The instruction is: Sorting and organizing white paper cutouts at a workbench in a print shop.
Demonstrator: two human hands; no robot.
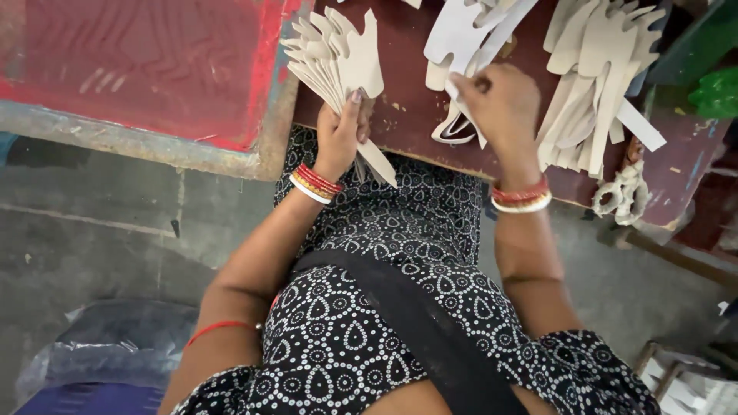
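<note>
My left hand [340,129] grips a fanned stack of pale cardboard cut-outs [338,58] at the near edge of a dark maroon table [407,107]. The stack's pointed lower ends stick out below my fist. My right hand [496,100] is closed on another pale cut-out [461,42], pinching it just above the table. More cut-outs of the same shape lie in a loose pile [596,69] to the right of that hand. Both wrists wear red and white bangles.
A red-topped board with a worn grey edge [154,77] lies to the left. Scissors [624,194] hang at the table's right front edge. A green object [711,69] is at the far right. Clear plastic wrap [108,346] lies on the grey floor.
</note>
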